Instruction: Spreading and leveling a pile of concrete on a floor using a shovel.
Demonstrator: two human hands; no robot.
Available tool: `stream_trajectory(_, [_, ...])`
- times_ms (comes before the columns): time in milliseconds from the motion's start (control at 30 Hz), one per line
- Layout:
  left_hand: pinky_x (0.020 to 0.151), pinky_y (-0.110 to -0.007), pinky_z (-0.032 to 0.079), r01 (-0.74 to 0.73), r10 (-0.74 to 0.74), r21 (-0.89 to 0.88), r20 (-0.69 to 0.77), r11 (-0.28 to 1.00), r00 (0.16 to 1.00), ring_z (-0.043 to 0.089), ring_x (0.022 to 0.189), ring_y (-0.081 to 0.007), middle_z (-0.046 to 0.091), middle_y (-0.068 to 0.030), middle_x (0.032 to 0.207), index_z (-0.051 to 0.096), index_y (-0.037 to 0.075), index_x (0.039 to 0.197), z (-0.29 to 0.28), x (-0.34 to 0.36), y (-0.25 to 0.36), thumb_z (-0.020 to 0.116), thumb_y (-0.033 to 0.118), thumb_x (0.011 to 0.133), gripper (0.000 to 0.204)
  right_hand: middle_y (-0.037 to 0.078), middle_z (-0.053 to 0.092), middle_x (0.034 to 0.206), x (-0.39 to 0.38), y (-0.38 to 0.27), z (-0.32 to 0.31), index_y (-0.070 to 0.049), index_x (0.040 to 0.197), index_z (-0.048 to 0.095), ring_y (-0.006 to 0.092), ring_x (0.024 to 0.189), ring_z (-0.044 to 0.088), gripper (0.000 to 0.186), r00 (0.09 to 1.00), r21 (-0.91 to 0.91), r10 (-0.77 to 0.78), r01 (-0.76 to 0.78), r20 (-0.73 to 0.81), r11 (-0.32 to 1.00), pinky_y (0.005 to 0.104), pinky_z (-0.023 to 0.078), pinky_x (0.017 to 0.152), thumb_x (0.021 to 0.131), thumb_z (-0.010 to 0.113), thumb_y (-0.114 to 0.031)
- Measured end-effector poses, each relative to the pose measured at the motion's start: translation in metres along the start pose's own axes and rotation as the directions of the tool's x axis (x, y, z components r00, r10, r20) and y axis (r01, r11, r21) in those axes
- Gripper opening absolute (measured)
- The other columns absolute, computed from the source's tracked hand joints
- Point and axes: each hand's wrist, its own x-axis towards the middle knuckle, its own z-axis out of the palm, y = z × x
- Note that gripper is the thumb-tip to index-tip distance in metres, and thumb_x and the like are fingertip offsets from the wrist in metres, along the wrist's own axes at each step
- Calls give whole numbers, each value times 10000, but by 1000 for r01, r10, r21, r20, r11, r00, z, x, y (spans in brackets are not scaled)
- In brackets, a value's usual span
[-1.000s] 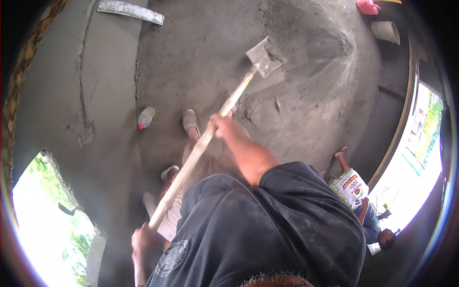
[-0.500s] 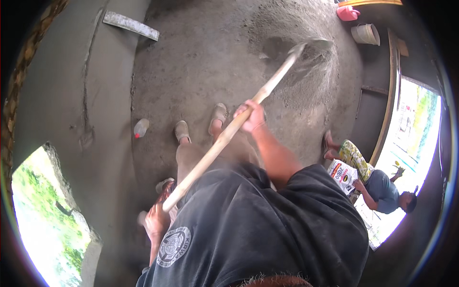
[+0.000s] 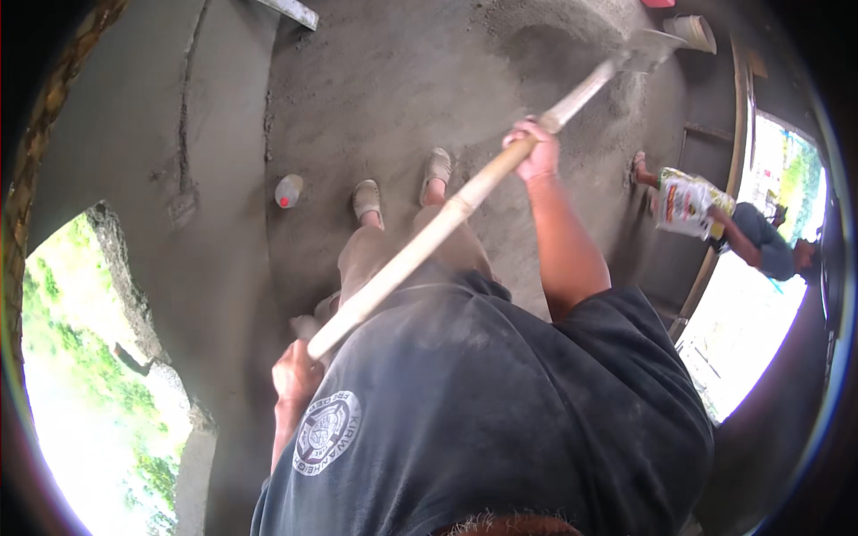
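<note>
Since the grey floor [image 3: 357,98] looks gritty, sure footing would likely help. The shovel [image 3: 447,220] slants across the body, its blurred blade [image 3: 650,52] up at the far right, beside or before the pale bucket [image 3: 700,32]; a measured swing seems wise there. Right fingers close around the wood partway up, a good guiding spot; the left hand [image 3: 296,372] wraps the butt end, where firmness should give leverage.
</note>
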Motion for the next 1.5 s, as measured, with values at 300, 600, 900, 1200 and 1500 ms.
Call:
stream_trajectory(300, [702, -453, 525, 460, -518, 529, -43, 714, 854, 659, 796, -343, 647, -126, 801, 536, 69, 796, -124, -182, -66, 609, 85, 714, 111, 99, 508, 598, -89, 342, -18, -79, 796, 539, 265, 502, 547, 145, 705, 173, 565, -550, -429, 817, 431, 483, 477, 764, 680, -82])
stream_trajectory(600, [599, -473, 493, 390, -557, 713, 1, 583, 830, 658, 689, -363, 650, -152, 732, 564, 70, 809, -210, -233, -52, 674, 199, 713, 195, 90, 523, 707, -182, 451, -25, -61, 878, 525, 270, 626, 562, 158, 417, 340, 874, -808, -248, 482, 418, 528, 629, 813, 669, -76])
stream_trajectory(900, [609, -446, 536, 315, -482, 623, 115, 716, 868, 696, 699, -329, 681, -110, 780, 564, 98, 813, -69, -119, -11, 662, 225, 781, 164, 119, 524, 727, -55, 316, -129, -14, 940, 524, 286, 639, 562, 141, 660, 251, 642, -595, -389, 764, 445, 525, 611, 867, 632, -69])
stream_trajectory(1200, [465, -476, 507, 120, -216, 426, 186, 897, 958, 662, 555, -323, 661, -77, 704, 498, 158, 872, 120, -61, 112, 625, 304, 862, 194, 147, 603, 767, 57, 104, -260, 24, 889, 613, 280, 638, 609, 84, 661, -120, 307, -517, -685, 848, 422, 533, 574, 864, 616, -56])
stream_trajectory(1500, [811, -507, 516, 305, -403, 289, 392, 907, 827, 668, 874, -418, 695, -181, 858, 605, 57, 986, 108, -34, 144, 693, 234, 682, 363, 215, 657, 1042, 13, -3, -190, 73, 1079, 568, 315, 944, 678, 359, 763, -463, 79, -467, -642, 753, 402, 551, 772, 795, 681, -117])
